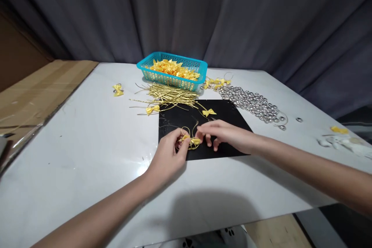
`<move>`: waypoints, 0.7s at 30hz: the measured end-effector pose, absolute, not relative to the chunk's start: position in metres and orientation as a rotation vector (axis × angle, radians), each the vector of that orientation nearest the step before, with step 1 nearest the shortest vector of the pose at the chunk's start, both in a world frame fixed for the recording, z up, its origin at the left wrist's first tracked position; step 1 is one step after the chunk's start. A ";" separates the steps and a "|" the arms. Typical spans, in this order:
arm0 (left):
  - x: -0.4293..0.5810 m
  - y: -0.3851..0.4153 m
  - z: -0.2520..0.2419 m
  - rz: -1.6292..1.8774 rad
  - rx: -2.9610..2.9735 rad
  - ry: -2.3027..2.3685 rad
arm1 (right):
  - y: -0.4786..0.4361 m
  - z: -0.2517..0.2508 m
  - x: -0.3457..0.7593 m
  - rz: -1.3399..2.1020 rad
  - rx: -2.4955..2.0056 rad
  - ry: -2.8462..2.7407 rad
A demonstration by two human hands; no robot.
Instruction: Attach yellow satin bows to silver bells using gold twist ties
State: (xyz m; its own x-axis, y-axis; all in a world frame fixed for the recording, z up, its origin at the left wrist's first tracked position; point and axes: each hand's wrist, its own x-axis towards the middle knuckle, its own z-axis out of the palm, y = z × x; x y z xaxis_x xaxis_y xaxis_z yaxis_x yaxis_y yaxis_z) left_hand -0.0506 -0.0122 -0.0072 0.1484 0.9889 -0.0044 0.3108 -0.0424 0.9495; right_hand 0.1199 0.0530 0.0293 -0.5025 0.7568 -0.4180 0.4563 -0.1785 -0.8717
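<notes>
My left hand [170, 153] and my right hand [221, 133] meet over a black mat [229, 114] on the white table [87, 151]. Between their fingertips they pinch a small yellow ribbon bow [192, 141] with a gold twist tie looped around it. Both hands are closed in a pinch on that bow and its tie. A second yellow bow [208, 112] lies loose on the mat just beyond my right hand.
A turquoise basket [174, 80] full of yellow bows stands at the back, a pile of gold twist ties [171, 95] in front of it. Silver beads [252, 102] are heaped at the right. Stray bows [118, 90] lie around; cardboard [35, 89] at left.
</notes>
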 end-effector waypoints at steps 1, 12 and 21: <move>-0.051 -0.012 -0.007 0.947 1.518 1.308 | 0.048 0.025 0.123 1.770 -1.388 -1.858; -0.051 -0.013 -0.009 0.937 1.545 1.339 | 0.032 0.041 0.120 1.717 -1.256 -1.791; -0.054 -0.010 -0.005 1.041 1.325 1.164 | 0.039 0.026 0.131 1.012 -1.173 -2.064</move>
State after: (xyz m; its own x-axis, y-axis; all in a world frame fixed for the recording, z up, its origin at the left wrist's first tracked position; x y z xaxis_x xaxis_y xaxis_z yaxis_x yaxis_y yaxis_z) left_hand -0.0539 -0.0095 -0.0051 0.1513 0.9882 -0.0251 0.0852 0.0122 0.9963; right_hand 0.1307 0.0387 0.0258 -0.4655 0.8797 0.0966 0.4628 0.3350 -0.8207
